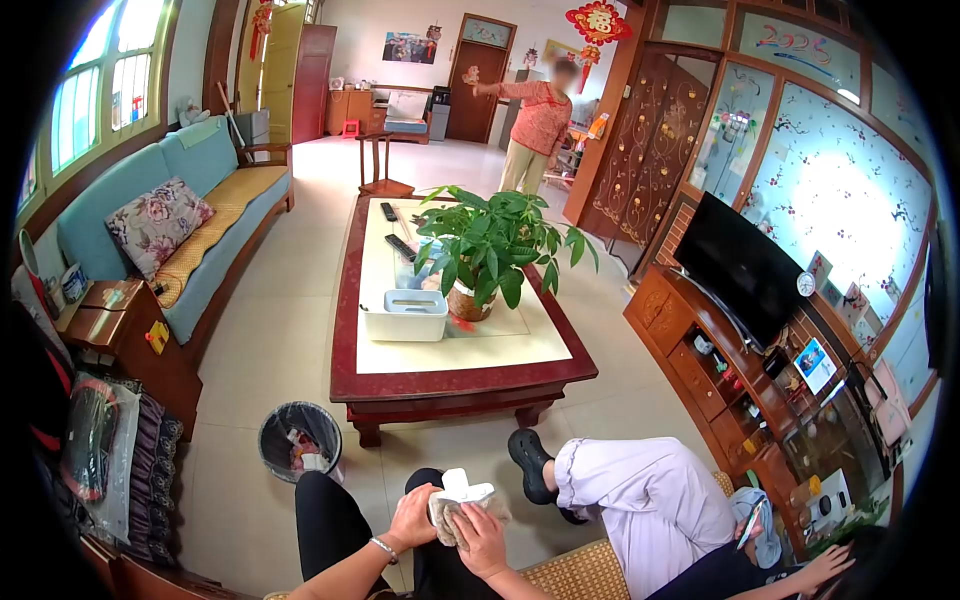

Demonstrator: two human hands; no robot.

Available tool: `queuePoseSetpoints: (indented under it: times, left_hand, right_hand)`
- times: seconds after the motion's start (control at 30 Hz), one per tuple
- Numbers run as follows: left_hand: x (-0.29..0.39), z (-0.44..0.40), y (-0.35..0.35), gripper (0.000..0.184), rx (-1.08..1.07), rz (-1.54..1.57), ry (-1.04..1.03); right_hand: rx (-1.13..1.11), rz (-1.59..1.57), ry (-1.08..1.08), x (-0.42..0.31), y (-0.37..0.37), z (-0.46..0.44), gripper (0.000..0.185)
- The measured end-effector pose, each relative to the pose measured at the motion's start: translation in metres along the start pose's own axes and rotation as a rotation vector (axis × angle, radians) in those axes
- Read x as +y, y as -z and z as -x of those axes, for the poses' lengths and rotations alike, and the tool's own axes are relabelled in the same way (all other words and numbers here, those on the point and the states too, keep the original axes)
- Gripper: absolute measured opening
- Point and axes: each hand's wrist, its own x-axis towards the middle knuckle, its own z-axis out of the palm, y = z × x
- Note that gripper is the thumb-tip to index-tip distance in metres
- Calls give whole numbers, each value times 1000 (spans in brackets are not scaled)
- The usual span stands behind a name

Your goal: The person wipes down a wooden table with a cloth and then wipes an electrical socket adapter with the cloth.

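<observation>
Above my lap, my left hand [411, 515] is closed around the left side of a small white object [466, 488] with a rounded knob on top; its kind is unclear. A bunched beige-grey cloth [446, 525] lies against the underside of that object. My right hand [481, 540] is closed on the cloth, its fingers pressing it to the white object. Both hands nearly meet over my dark-trousered knees. The palm sides of both hands are hidden.
Ahead stands a low red-framed table [465, 385] with a potted plant [485, 245], a white tissue box [405, 315] and remotes. A lined trash bin [300, 440] is by my left knee. At right sits a person in pale trousers [650, 500]; another person [540, 125] stands far back.
</observation>
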Motion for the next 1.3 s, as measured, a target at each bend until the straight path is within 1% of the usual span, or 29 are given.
queuePoseSetpoints:
  times: [0.3, 0.43, 0.5, 0.6, 0.73, 0.93, 1.07, 1.1, 1.17, 1.23, 1.3]
  left_hand:
    - [-8, 1, -4, 60, -27, 13, 13]
    - [-3, 0, -1, 58, -30, 18, 13]
    - [-6, 1, -4, 56, 14, 13, -15]
    - [-1, -1, 1, 55, -10, 23, -4]
    - [3, -1, 2, 56, -19, 24, 8]
    - [-10, 2, -7, 56, 27, -7, -29]
    - [-8, 1, -3, 58, -13, 23, -6]
    - [-6, 0, -2, 58, -28, 35, -4]
    - [-12, 0, -6, 57, -14, 28, -13]
    - [-12, 0, -7, 55, -5, 22, -22]
    - [-7, -1, -3, 62, -46, 38, 25]
  right_hand:
    - [-1, 1, -5, 0, 0, 0, 41]
    - [2, 6, -2, -1, 1, 0, 41]
    - [6, 8, -1, -1, 1, -1, 41]
    - [8, 9, 3, 0, 1, -1, 42]
    - [8, 11, -3, -1, 0, 0, 40]
    - [6, 10, -15, -2, 1, -1, 37]
    - [8, 3, -15, -2, 2, -1, 36]
    - [9, 4, -14, -2, 2, -1, 36]
    - [-4, 5, -8, -2, 3, -1, 42]
    - [-3, 3, -18, -2, 2, -1, 41]
    - [-4, 1, -31, -2, 2, 1, 40]
